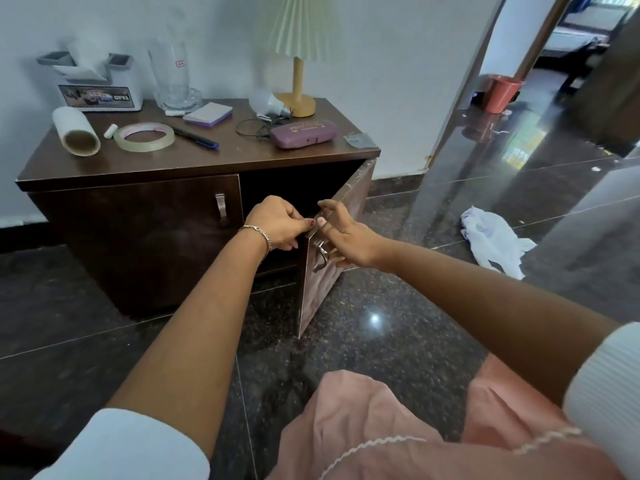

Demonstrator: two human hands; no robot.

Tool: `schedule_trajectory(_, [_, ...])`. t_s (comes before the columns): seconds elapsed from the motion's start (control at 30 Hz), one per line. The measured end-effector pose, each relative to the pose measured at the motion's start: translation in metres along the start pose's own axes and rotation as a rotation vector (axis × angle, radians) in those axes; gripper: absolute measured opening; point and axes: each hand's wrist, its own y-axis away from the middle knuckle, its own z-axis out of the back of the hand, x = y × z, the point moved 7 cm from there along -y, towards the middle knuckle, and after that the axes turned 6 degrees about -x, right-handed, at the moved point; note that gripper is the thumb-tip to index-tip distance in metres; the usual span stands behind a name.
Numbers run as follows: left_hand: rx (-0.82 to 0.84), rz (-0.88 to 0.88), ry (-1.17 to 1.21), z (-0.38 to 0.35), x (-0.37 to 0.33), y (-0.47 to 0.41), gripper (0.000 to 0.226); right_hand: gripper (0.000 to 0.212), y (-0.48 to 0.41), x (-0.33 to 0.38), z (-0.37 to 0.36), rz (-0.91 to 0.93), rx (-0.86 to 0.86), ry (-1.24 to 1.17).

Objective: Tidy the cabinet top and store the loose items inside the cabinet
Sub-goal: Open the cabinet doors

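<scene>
A dark wooden cabinet stands against the wall. Its right door is swung open toward me. My left hand grips the door's top edge. My right hand holds the same edge from the outer side, fingers by the metal handle. The left door is closed. On the top lie a paper roll, a tape ring, a pen, a sticky-note pad, a bulb, a black cable, a purple case and a grey cloth.
A lamp, a glass jar and a white organiser box stand at the back of the top. A white plastic bag lies on the dark polished floor to the right. A red bucket sits in the doorway beyond.
</scene>
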Motion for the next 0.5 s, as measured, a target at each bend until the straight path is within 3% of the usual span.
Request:
schedule_trajectory(0.3, [0.295,0.088,0.106,-0.054,-0.028,0.011,0.020,0.025,0.002,-0.036,0.037,0.056,-0.121,-0.008])
schedule_trajectory(0.5, [0.456,0.107,0.168,-0.105,-0.046,0.010,0.024,0.057,0.001,-0.067,0.085,0.026,-0.281,-0.072])
